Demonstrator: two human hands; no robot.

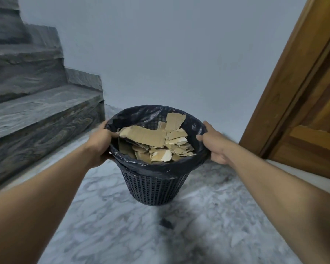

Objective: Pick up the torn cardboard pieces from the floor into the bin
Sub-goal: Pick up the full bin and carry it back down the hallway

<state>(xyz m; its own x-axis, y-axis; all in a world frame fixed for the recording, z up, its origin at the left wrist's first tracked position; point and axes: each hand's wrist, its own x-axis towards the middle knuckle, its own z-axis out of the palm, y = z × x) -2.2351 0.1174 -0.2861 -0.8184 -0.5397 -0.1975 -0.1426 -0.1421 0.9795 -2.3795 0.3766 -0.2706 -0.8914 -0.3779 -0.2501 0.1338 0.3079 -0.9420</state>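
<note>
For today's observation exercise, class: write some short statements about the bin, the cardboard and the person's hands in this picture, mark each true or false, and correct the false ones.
1. Both hands hold the bin by its rim. True: the left hand and right hand each grip an opposite side of the bin.
2. The bin is empty. False: torn cardboard pieces fill it.
3. A dark plastic liner is folded over the rim. True.
4. The bin is solid metal. False: its wall is a dark mesh.
5. The stone steps are on the person's right. False: they are on the left; a wooden door is on the right.
</note>
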